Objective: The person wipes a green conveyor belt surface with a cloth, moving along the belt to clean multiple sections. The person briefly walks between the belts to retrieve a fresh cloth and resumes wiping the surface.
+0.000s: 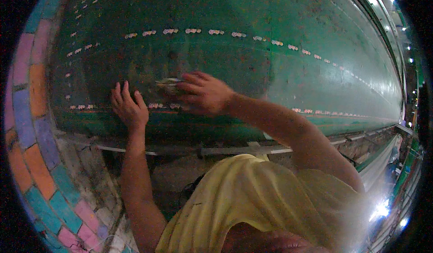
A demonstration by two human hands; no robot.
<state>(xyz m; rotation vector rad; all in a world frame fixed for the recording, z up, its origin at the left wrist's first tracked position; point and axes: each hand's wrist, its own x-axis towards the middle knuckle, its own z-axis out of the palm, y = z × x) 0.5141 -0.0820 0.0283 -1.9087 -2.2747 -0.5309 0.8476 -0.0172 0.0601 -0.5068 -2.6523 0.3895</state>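
Observation:
My left hand (pixel 130 106) rests on a long green table surface (pixel 225 68), its fingers stretched out and spread, holding nothing. To the right of it, my right hand (pixel 206 93) is closed on a small pale flat object (pixel 169 82) that sticks out past the fingertips toward the left. Blur and poor light hide what kind of thing it is. Rows of small pinkish-white, truck-like figures (pixel 193 30) run along the green surface, one beyond my hands and one near the front edge. A few near-row figures (pixel 155 105) show between my two hands.
On the left stands a wall of painted bricks (pixel 38 90) in pink, orange, purple and teal. A metal rail (pixel 243 150) runs along the table's front edge, close to my body. Bright lamps (pixel 382 208) glare at the right.

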